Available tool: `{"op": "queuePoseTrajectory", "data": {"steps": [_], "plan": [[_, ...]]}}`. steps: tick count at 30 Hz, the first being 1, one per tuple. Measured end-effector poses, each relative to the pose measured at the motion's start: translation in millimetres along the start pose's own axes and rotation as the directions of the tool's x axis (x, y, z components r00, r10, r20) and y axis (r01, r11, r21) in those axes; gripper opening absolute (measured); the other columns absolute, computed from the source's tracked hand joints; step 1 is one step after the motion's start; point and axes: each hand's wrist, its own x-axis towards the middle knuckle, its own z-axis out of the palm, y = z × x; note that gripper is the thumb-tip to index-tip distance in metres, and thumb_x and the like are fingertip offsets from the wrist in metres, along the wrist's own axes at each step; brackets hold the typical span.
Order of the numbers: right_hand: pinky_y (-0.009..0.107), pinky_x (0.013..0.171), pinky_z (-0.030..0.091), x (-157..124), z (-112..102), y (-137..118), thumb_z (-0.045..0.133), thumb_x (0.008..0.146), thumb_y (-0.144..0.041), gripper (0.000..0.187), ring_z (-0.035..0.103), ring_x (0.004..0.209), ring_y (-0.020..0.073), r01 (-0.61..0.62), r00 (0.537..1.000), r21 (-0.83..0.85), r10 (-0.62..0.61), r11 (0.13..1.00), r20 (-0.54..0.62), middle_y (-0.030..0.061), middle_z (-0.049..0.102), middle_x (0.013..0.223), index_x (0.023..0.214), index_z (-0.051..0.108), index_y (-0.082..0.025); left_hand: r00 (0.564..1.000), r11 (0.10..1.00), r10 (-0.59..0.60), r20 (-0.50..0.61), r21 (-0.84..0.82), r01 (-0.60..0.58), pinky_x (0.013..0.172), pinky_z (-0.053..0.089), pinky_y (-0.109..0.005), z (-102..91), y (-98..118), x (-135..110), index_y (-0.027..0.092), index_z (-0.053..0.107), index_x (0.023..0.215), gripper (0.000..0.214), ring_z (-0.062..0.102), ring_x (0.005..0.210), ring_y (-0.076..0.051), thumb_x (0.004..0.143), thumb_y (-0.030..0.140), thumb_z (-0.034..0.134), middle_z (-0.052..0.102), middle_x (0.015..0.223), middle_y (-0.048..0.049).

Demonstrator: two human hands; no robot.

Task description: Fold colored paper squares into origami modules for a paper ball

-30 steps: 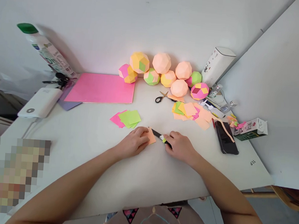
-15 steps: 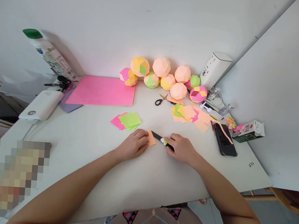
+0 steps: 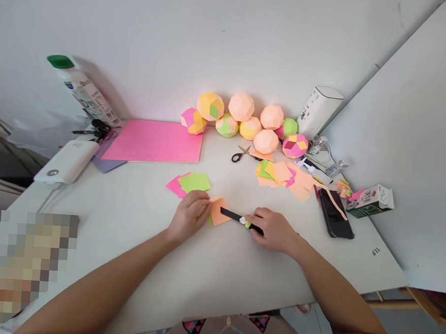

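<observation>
My left hand (image 3: pixel 188 214) is curled, its fingertips pressing down the left edge of a small orange paper square (image 3: pixel 219 211) on the white table (image 3: pixel 134 232). My right hand (image 3: pixel 274 228) is closed around a black utility knife (image 3: pixel 238 218) with a green and white slider. The knife's tip lies across the orange paper. A bit of green paper shows just under the orange square by my left fingers.
Pink and green squares (image 3: pixel 190 183) lie just behind my left hand. Scissors (image 3: pixel 240 154), a heap of coloured squares (image 3: pixel 283 174), a phone (image 3: pixel 335 213), paper balls (image 3: pixel 245 120), a pink sheet (image 3: pixel 154 142), a white power bank (image 3: pixel 66 160) and a small carton (image 3: pixel 370 197) stand around.
My left hand has slid left, baring more of the orange square. The knife blade now lies further over the paper. The camera has tipped slightly.
</observation>
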Motion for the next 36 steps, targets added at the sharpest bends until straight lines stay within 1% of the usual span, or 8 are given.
{"op": "queuePoseTrajectory", "data": {"steps": [3, 6, 11, 15, 18, 21, 26, 36], "plan": [[0.027, 0.066, 0.046, -1, 0, 2, 0.049, 0.08, -0.018, 0.039, 0.057, 0.083, 0.0186, 0.022, 1.0, 0.005, -0.022, 1.0, 0.0, 0.0089, 0.062, 0.093, 0.117, 0.062, -0.017, 0.972, 0.983, -0.03, -0.233, 0.168, 0.071, 0.081, 0.053, -0.045, -4.9, -13, 2, 0.023, 0.054, 0.095, 0.014, 0.058, 0.095, -0.023, 0.085, 0.013, 0.054, 0.057, 0.096, -0.0069], [0.027, 0.065, 0.045, -3, -1, 4, 0.049, 0.079, -0.017, 0.04, 0.057, 0.084, 0.0191, 0.038, 0.999, 0.013, -0.038, 0.999, 0.012, 0.0087, 0.062, 0.094, 0.116, 0.063, -0.018, 0.957, 0.971, -0.018, -0.289, 0.222, 0.085, 0.082, 0.052, -0.047, -7.7, -21, 4, 0.024, 0.055, 0.097, 0.018, 0.057, 0.1, -0.024, 0.085, 0.01, 0.052, 0.055, 0.098, -0.0074], [0.027, 0.065, 0.045, -6, -6, 7, 0.05, 0.078, -0.016, 0.04, 0.056, 0.083, 0.0183, 0.049, 0.998, 0.038, -0.05, 0.998, 0.027, 0.008, 0.062, 0.093, 0.115, 0.063, -0.018, 0.997, 0.959, -0.076, -0.021, 0.27, 0.079, 0.079, 0.051, -0.049, -2.8, -23, 1, 0.022, 0.059, 0.1, 0.025, 0.055, 0.099, -0.028, 0.083, 0.009, 0.047, 0.059, 0.097, -0.0098], [0.026, 0.063, 0.043, -6, -6, 8, 0.05, 0.078, -0.015, 0.039, 0.056, 0.081, 0.0179, 0.051, 0.998, 0.037, -0.052, 0.998, 0.028, 0.0074, 0.061, 0.091, 0.114, 0.064, -0.019, 1.0, 0.986, 0.021, 0.013, 0.167, -0.023, 0.084, 0.049, -0.049, -0.6, -16, -1, 0.021, 0.058, 0.107, 0.034, 0.053, 0.104, -0.028, 0.08, 0.005, 0.045, 0.059, 0.105, -0.012], [0.027, 0.063, 0.043, -6, -6, 8, 0.05, 0.078, -0.015, 0.04, 0.056, 0.081, 0.018, 0.053, 0.998, 0.038, -0.054, 0.998, 0.031, 0.007, 0.061, 0.089, 0.115, 0.064, -0.019, 0.961, 0.985, 0.172, 0.216, -0.045, -0.166, 0.081, 0.051, -0.042, 0.9, -4, -1, 0.023, 0.056, 0.112, 0.034, 0.057, 0.098, -0.023, 0.084, 0.007, 0.043, 0.061, 0.103, -0.0103], [0.027, 0.065, 0.045, -7, -10, 11, 0.05, 0.077, -0.015, 0.04, 0.057, 0.082, 0.0183, 0.06, 0.997, 0.053, -0.063, 0.997, 0.051, 0.007, 0.062, 0.09, 0.115, 0.065, -0.02, 0.902, 0.986, 0.162, 0.401, -0.1, -0.132, 0.08, 0.051, -0.04, 3.4, 6, 0, 0.022, 0.061, 0.106, 0.027, 0.059, 0.093, -0.021, 0.088, 0.013, 0.042, 0.063, 0.103, -0.0098], [0.028, 0.07, 0.047, -11, -20, 18, 0.051, 0.076, -0.014, 0.042, 0.059, 0.083, 0.0179, 0.06, 0.993, 0.099, -0.069, 0.993, 0.093, 0.0061, 0.064, 0.092, 0.114, 0.066, -0.023, 0.901, 0.99, 0.081, 0.425, -0.137, -0.025, 0.08, 0.051, -0.039, 2.1, 8, 3, 0.021, 0.065, 0.09, 0.019, 0.059, 0.091, -0.02, 0.089, 0.02, 0.046, 0.063, 0.1, -0.0091], [0.029, 0.074, 0.048, -15, -24, 24, 0.05, 0.075, -0.013, 0.044, 0.06, 0.085, 0.0177, 0.082, 0.988, 0.157, -0.101, 0.984, 0.118, 0.0051, 0.065, 0.095, 0.115, 0.066, -0.024, 0.88, 0.989, 0.129, 0.456, -0.128, -0.079, 0.082, 0.049, -0.041, -0.4, 8, 5, 0.019, 0.06, 0.098, 0.017, 0.054, 0.094, -0.024, 0.083, 0.026, 0.056, 0.059, 0.103, -0.011]]}}
